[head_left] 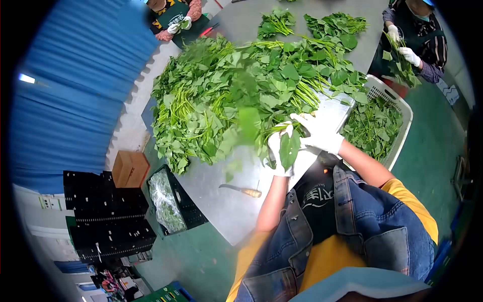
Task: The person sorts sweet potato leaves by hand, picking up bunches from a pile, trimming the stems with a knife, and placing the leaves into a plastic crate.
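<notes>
A large heap of leafy green stems (211,100) covers much of the metal table (221,211). At its near edge my left hand (280,151), in a white glove, is closed around a few leafy stems (289,150), one broad leaf hanging over the fingers. My right hand (318,135), also gloved in white, is close beside it at the stem ends; what its fingers hold, if anything, is too small to make out. A curved knife with a wooden handle (250,193) lies on the table, nearer my body.
A white basket (405,113) of greens stands at the right. Two co-workers (173,20) (420,40) handle stems across the table. At lower left are a black crate (193,214) with a plastic-wrapped bundle, a cardboard box (130,169) and stacked black crates (108,221).
</notes>
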`<state>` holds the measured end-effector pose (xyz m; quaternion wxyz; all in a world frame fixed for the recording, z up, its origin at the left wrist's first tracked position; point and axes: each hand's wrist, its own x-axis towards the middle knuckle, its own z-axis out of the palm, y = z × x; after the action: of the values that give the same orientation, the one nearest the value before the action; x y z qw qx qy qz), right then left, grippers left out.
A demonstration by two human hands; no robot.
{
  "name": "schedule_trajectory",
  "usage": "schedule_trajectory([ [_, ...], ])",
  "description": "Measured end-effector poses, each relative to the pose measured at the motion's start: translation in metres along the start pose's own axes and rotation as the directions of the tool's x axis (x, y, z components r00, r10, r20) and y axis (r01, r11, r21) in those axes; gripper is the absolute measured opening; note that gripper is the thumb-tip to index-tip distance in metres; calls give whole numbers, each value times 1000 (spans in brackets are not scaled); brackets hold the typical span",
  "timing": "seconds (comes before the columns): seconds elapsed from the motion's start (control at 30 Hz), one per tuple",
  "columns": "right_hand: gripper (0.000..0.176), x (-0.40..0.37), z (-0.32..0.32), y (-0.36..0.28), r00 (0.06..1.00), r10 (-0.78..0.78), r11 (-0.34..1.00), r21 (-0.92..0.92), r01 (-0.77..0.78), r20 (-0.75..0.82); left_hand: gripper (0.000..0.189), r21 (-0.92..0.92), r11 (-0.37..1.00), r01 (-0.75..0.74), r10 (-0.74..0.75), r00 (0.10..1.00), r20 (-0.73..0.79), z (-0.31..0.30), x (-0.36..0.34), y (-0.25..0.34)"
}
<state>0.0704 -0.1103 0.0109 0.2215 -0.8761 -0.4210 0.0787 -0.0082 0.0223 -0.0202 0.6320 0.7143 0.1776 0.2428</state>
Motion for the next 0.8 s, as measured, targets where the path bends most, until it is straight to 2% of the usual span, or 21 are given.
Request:
schedule_trajectory([
  [0.03,81,1,-6,0,1000,-1,996,-93,4,31,13,-1,1000,-3,3,1000,7,1,2,-1],
  [0.13,77,3,-14,1,995,31,999,-29,-29,94,13,-418,900,127,-133,991,13,2,9,-19],
  [0.17,69,-1,-12,-1,1000,16,997,72,-14,-19,12,31,997,-73,72,997,26,-2,9,-36],
  [0.2,69,3,0,8,999,28,997,67,-26,-26,13,200,944,-261,254,965,61,3,10,-25],
  [0.27,57,10,33,29,970,-94,874,447,189,-226,17,580,699,-419,193,891,411,-5,-5,6],
  [0.3,42,7,2,12,993,-68,709,695,117,-98,17,586,611,-532,444,843,304,-4,-4,-43],
  [0.33,42,5,7,16,993,-60,709,695,115,-102,17,581,610,-538,444,840,312,1,-1,-27],
  [0.37,37,4,17,23,997,70,510,859,-57,24,15,541,766,-347,212,931,297,8,4,5],
  [0.4,33,2,28,27,970,160,255,942,-220,184,14,497,860,-113,-44,955,294,13,6,22],
  [0.43,26,3,37,32,973,175,161,971,-177,148,11,446,793,-415,266,895,359,16,9,-25],
  [0.47,22,1,33,31,963,251,216,964,-155,98,11,446,795,-411,261,896,360,21,6,-2],
  [0.5,22,2,42,37,951,304,158,982,-105,53,11,469,859,-206,54,946,319,27,1,45],
  [0.53,22,3,49,42,934,358,104,993,-51,10,12,482,876,7,-158,949,274,31,-1,70],
  [0.57,20,-3,28,37,929,366,12,998,-58,50,15,327,943,-54,-26,971,236,35,0,35],
  [0.6,19,-10,7,32,924,371,-81,994,-67,92,15,328,943,-50,-31,971,238,35,2,20],
  [0.63,20,-12,21,52,951,309,32,999,-14,3,14,-24,989,147,-142,978,154,37,7,11],
  [0.67,20,-18,16,53,954,293,-157,987,-16,62,13,-386,875,290,-269,957,109,38,15,1],
  [0.7,19,-27,9,66,984,170,-8,998,-55,56,11,-297,918,261,-289,956,-52,32,23,-7],
  [0.73,18,-41,2,82,997,47,144,987,-71,65,8,-550,782,294,-405,910,-89,23,33,-15],
  [0.77,17,-55,-9,95,999,20,532,845,-49,46,6,-531,809,252,-411,889,-203,12,38,-9],
  [0.8,15,-68,-16,109,999,-12,829,559,-12,39,7,-565,801,198,-339,928,-154,-11,46,-31],
])
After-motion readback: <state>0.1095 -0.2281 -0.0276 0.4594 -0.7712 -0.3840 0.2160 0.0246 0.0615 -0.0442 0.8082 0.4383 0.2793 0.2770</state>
